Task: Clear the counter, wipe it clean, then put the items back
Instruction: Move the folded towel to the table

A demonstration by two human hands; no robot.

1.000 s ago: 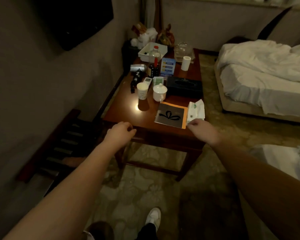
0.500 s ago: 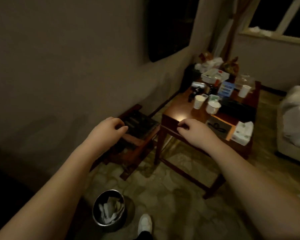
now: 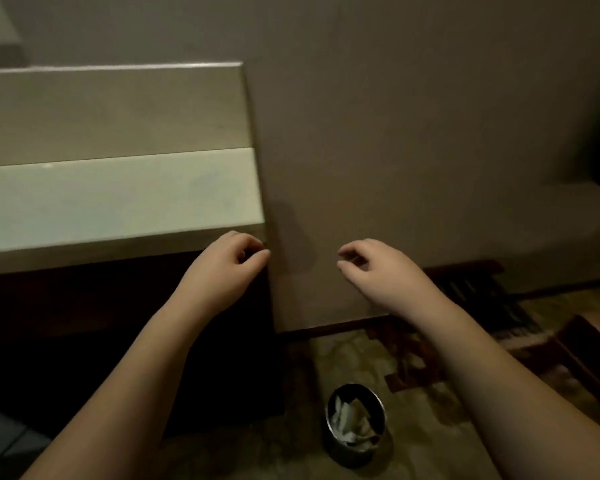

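So I'm looking down at a pale counter (image 3: 118, 188) on the left, its top bare where I can see it, butted against a plain wall (image 3: 413, 133). My left hand (image 3: 222, 268) hangs by the counter's front corner and my right hand (image 3: 378, 271) floats in front of the wall; both have loosely curled fingers holding nothing. Under the counter it's just dark. On the patterned floor sits a small round metal bin (image 3: 355, 431) with crumpled tissue inside, and a dark wooden rack (image 3: 478, 306) leans low along the wall to the right.
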